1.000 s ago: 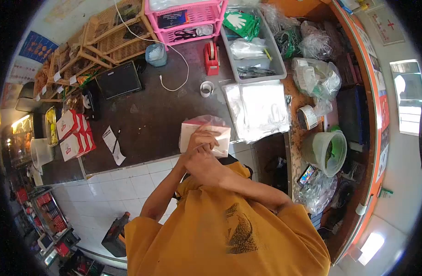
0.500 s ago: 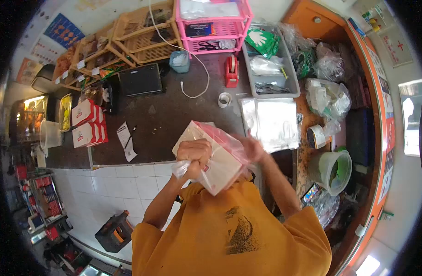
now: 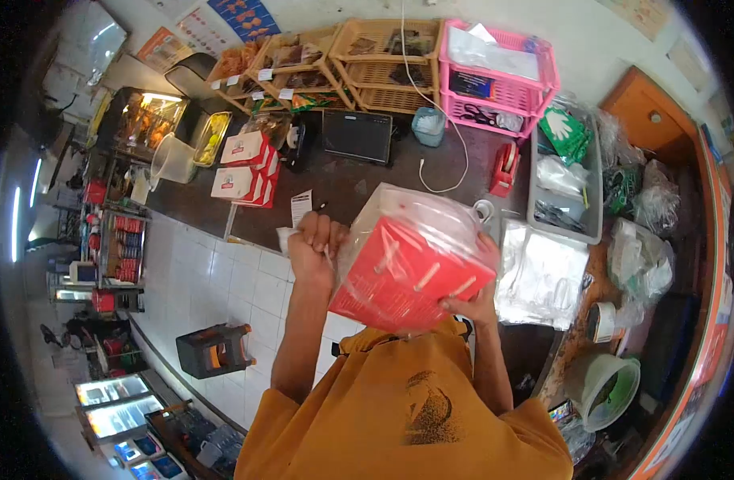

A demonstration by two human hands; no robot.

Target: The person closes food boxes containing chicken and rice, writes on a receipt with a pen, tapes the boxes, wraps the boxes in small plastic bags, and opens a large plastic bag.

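A red and white cardboard box point(image 3: 411, 276) inside a clear plastic bag point(image 3: 431, 212) is held up in front of my chest, tilted, with a red side facing the camera. My left hand point(image 3: 315, 244) is closed in a fist on the gathered end of the bag, left of the box. At the lower right corner, my right hand point(image 3: 472, 300) grips the box through the plastic, thumb on the red side and other fingers partly hidden behind it.
Red-and-white boxes point(image 3: 247, 172) are stacked on the dark counter point(image 3: 199, 204), near a paper slip point(image 3: 301, 208) and a tablet point(image 3: 357, 136). To the right are a red tape dispenser point(image 3: 504, 170), a grey bin point(image 3: 567, 226) and clear plastic bags point(image 3: 539, 276). A black stool point(image 3: 213, 350) stands on the floor.
The bagged box has turned from its white face to a red side. My left hand has moved away from the box, still gripping the bag; my right hand now holds the box. The view has swung left.
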